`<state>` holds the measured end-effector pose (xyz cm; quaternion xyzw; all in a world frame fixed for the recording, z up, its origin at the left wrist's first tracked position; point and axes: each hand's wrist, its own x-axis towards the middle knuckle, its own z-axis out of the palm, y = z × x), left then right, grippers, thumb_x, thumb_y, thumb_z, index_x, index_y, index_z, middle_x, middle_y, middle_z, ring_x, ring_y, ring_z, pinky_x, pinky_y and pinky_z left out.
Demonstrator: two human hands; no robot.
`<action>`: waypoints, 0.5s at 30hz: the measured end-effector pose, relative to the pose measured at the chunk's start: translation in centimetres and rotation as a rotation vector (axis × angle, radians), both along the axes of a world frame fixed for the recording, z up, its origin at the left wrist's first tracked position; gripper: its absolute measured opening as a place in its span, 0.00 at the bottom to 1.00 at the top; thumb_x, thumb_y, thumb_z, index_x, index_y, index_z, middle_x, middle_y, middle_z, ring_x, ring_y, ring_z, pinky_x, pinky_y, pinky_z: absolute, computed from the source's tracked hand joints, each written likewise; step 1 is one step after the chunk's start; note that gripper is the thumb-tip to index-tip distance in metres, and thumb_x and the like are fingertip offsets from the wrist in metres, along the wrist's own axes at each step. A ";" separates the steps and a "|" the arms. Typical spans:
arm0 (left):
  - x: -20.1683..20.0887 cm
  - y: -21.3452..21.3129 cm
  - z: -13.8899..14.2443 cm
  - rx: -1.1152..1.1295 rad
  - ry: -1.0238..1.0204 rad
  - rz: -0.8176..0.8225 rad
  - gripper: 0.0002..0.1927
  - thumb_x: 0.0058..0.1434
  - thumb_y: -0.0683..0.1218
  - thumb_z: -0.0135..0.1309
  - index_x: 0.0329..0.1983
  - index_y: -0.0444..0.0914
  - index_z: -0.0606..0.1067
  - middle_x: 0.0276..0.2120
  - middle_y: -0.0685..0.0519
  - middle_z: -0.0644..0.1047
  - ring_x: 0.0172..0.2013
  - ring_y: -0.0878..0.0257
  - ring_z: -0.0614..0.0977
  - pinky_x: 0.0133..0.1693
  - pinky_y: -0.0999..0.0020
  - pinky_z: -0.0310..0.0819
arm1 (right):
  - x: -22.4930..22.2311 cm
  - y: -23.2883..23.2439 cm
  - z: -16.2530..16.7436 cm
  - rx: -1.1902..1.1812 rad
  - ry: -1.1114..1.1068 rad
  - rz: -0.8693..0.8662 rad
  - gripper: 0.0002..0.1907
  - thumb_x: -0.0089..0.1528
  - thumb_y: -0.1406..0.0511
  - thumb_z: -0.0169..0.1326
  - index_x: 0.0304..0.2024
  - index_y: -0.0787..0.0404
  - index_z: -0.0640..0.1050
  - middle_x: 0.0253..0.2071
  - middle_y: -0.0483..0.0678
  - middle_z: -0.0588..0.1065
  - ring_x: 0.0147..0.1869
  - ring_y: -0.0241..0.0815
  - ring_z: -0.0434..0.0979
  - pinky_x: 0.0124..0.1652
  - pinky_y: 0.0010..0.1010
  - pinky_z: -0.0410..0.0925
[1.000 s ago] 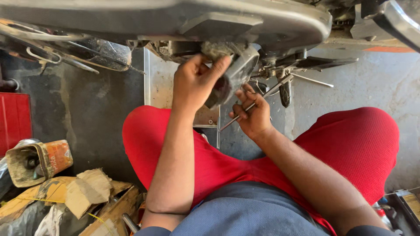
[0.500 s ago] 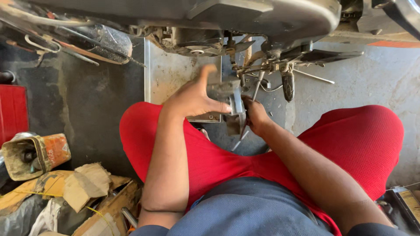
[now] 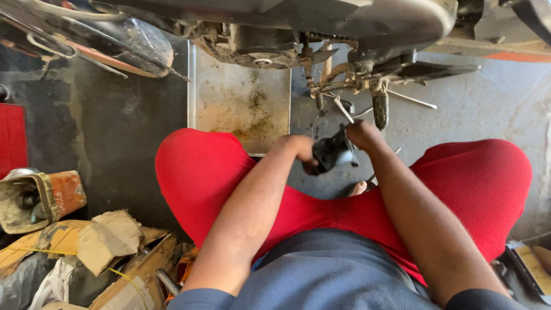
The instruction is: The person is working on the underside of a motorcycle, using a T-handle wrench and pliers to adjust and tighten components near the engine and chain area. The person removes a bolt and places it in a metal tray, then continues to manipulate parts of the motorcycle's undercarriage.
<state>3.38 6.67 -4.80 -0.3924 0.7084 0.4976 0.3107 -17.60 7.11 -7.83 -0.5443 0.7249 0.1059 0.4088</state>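
Both my hands close around one dark metal part (image 3: 331,154), held above my lap between my knees. My left hand (image 3: 302,150) grips its left side with the fingers curled under; my right hand (image 3: 361,135) clamps its right side, and a thin metal tool (image 3: 344,110) sticks up from that grip. I sit in red trousers (image 3: 201,172) on the concrete floor (image 3: 488,115). Just beyond my hands lies a stained metal tray (image 3: 241,103) under the underside of a motorcycle (image 3: 344,23), whose footpeg (image 3: 381,110) hangs near my right hand. To my left sit torn cardboard scraps (image 3: 109,235) and a dirty orange container (image 3: 40,198).
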 end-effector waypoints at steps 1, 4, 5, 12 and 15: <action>0.4 -0.3 -1.1 -0.008 0.031 0.031 0.34 0.59 0.68 0.60 0.56 0.39 0.79 0.54 0.46 0.81 0.54 0.49 0.82 0.55 0.55 0.74 | -0.5 -0.4 0.0 -0.002 0.030 0.037 0.18 0.67 0.58 0.46 0.45 0.63 0.80 0.41 0.61 0.78 0.42 0.57 0.78 0.43 0.45 0.69; 1.3 -0.7 -2.4 -0.095 -0.012 0.106 0.31 0.59 0.63 0.62 0.58 0.40 0.79 0.55 0.45 0.80 0.55 0.50 0.81 0.56 0.56 0.74 | -2.0 -1.0 0.2 0.018 0.080 0.176 0.16 0.66 0.60 0.46 0.49 0.61 0.78 0.46 0.60 0.77 0.48 0.58 0.77 0.47 0.46 0.69; 1.3 -0.9 -2.5 -0.133 -0.039 0.118 0.30 0.59 0.62 0.63 0.59 0.41 0.78 0.55 0.45 0.80 0.56 0.50 0.81 0.57 0.56 0.74 | -2.5 -1.0 0.2 0.036 0.082 0.249 0.16 0.66 0.61 0.46 0.51 0.60 0.78 0.48 0.59 0.77 0.50 0.58 0.77 0.49 0.46 0.68; -0.9 -1.2 -0.6 -0.240 -0.022 0.376 0.28 0.55 0.55 0.63 0.59 0.48 0.75 0.55 0.49 0.79 0.56 0.52 0.80 0.55 0.56 0.74 | -4.3 2.1 4.3 0.167 -0.014 0.510 0.25 0.62 0.67 0.44 0.64 0.53 0.73 0.60 0.56 0.74 0.62 0.59 0.73 0.59 0.49 0.66; -1.2 -0.9 -0.4 -0.341 -0.017 0.367 0.28 0.55 0.54 0.64 0.59 0.47 0.74 0.54 0.48 0.79 0.56 0.51 0.80 0.54 0.54 0.75 | -4.8 2.8 7.1 0.230 -0.074 0.498 0.26 0.64 0.64 0.45 0.66 0.51 0.70 0.57 0.56 0.76 0.59 0.58 0.76 0.58 0.48 0.68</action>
